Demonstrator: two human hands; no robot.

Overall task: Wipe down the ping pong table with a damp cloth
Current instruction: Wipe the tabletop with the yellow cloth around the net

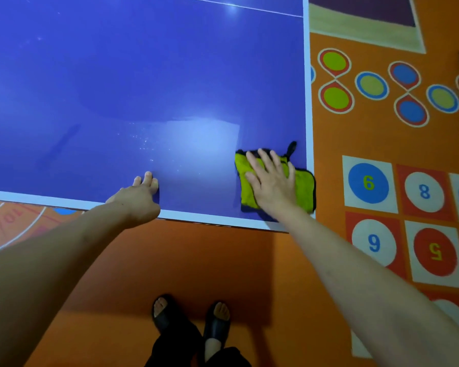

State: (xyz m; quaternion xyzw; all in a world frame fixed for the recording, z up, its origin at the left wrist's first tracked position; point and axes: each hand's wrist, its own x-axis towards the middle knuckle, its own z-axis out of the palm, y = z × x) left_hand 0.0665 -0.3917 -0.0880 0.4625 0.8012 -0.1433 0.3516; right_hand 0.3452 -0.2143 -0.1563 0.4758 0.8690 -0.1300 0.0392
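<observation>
right hand (272, 178) flat on green cloth (274, 181) – table (143, 75) corner, left hand (139, 193) resting nearby

Indoor play or games room, blue ping pong table (143, 75), orange floor (223, 260) with painted numbered circles (368, 183)

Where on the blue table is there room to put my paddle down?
The ping pong table is bare across its whole blue middle, from the left hand at the near edge up to the far white line. The near right corner is crowded: the right hand presses the green cloth there.
</observation>
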